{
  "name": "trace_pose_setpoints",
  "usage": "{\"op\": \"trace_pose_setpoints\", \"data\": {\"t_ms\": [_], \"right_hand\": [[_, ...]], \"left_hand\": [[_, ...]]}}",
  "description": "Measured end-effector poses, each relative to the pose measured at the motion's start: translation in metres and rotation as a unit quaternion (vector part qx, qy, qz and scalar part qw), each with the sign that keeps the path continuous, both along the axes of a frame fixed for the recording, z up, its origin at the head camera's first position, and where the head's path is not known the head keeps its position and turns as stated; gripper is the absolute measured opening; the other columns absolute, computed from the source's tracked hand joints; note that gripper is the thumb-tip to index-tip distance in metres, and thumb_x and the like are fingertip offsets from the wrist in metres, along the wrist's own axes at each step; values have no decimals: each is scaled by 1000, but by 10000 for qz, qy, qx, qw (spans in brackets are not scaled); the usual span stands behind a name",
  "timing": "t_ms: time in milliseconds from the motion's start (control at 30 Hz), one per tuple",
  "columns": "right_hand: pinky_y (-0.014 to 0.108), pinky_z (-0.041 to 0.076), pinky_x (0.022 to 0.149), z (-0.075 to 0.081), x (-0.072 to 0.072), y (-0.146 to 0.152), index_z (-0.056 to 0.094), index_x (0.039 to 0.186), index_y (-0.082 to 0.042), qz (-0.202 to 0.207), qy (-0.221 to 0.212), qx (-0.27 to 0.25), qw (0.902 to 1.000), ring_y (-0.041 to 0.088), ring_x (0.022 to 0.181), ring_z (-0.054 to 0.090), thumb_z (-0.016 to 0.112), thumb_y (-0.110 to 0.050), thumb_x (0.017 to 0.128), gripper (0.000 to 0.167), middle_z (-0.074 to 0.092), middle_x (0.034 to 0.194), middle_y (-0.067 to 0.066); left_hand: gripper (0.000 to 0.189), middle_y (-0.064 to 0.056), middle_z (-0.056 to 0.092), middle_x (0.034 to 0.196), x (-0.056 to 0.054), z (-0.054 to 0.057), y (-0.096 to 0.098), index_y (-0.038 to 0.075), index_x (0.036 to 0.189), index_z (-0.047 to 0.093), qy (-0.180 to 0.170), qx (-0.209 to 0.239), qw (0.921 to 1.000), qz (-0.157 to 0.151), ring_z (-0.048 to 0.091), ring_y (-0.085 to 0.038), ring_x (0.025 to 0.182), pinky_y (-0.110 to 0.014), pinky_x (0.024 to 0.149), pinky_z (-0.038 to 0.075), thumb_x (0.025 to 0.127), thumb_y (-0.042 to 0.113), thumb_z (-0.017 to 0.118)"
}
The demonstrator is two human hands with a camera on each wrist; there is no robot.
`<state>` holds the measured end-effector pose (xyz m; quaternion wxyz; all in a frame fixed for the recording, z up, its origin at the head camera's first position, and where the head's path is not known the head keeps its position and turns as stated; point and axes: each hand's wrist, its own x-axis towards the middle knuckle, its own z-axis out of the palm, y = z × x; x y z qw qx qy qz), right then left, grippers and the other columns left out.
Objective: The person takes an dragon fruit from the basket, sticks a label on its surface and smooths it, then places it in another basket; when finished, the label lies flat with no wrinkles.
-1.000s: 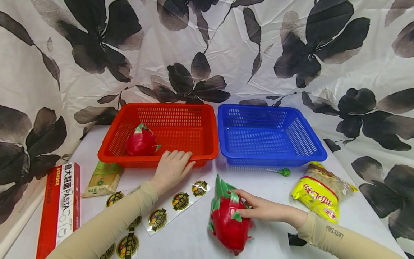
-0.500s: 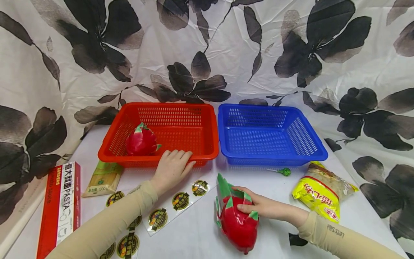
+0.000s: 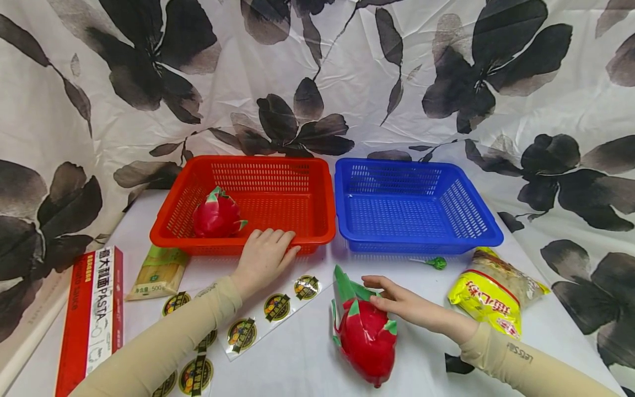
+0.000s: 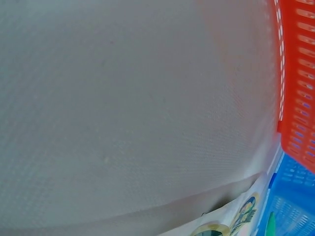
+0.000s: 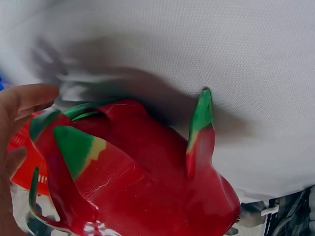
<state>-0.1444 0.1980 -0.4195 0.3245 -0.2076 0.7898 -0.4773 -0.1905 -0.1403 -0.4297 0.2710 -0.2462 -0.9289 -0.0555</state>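
Observation:
A red toy dragon fruit with green leaf tips lies on the white cloth at the front. My right hand is beside its leafy top, fingers and thumb spread apart and holding nothing. In the right wrist view, the dragon fruit fills the lower part, with the fingers at its left. My left hand holds the front rim of the red basket, fingers bent over the edge and thumb outside. A second dragon fruit sits in that basket's left part. The left hand is outside its own wrist view.
A blue basket stands right of the red one, with a green-wrapped lollipop before it. A yellow food bag lies at right. Left are a pasta box, a noodle pack and round-sticker sheets.
The dragon fruit at the front shifted slightly right and turned, then my right hand let go of it and lifted a little off. My left hand stayed on the basket rim.

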Motion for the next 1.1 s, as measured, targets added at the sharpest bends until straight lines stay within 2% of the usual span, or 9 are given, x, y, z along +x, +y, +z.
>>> {"op": "trace_pose_setpoints", "data": {"t_ms": [200,333,433,533,633,733,867,967,1100], "right_hand": [[62,51,111,4,2,-4,34,161,1,-72,-135,101,9998,41,137,50,52,-48,109,73,43,161,28],[66,49,112,2,2,-3,39,159,-3,-134,-208,166,9996,46,141,47,53,-46,109,68,46,158,27],[66,49,112,2,2,-3,41,158,-4,-145,-237,165,9995,45,139,49,52,-44,109,65,49,156,25],[66,49,111,2,2,-2,41,158,-5,-126,-217,131,9996,43,137,51,52,-44,110,63,52,154,25],[70,44,115,3,2,-3,42,158,-4,-103,-146,106,9998,52,144,45,52,-43,110,62,49,156,26],[74,38,117,3,3,-3,43,157,-4,-97,-112,110,9998,61,150,33,52,-43,111,61,45,160,27],[74,39,117,4,3,-4,43,157,-5,-110,-137,102,9998,61,151,32,52,-43,110,61,44,160,28],[73,40,117,4,3,-4,43,157,-5,-110,-155,94,9998,59,150,34,52,-43,110,61,45,159,27],[73,40,117,4,3,-4,43,157,-5,-113,-179,112,9997,59,150,34,52,-43,110,61,45,159,27]], "left_hand": [[31,-10,78,101,0,1,0,4,116,72,-134,6,9999,16,71,-30,93,-41,80,52,98,29,75],[36,-14,77,115,2,0,0,3,123,71,-16,98,9998,-179,68,-35,109,-46,95,54,96,26,76],[37,-20,73,123,5,-3,0,0,122,71,602,294,9944,-822,64,-43,120,-54,105,54,92,20,77],[25,-22,72,123,10,-8,3,-1,117,72,1316,395,9762,-1680,63,-47,121,-57,103,56,102,17,64],[27,-18,73,119,20,-11,8,0,113,72,1387,363,9625,-2303,67,-41,115,-50,98,60,108,18,52],[20,-14,74,118,34,-11,12,1,115,72,531,343,9706,-2322,69,-32,110,-44,95,61,102,15,64],[39,-19,70,124,50,-10,15,-4,124,68,-1268,455,9825,-1284,66,-35,112,-47,97,59,91,14,80],[48,-24,68,124,56,-9,16,-10,126,65,-2222,601,9721,-445,64,-42,112,-53,99,57,89,16,83],[56,-23,68,117,60,-11,15,-11,122,65,-2873,740,9550,62,63,-42,104,-56,91,57,83,21,89]]}}
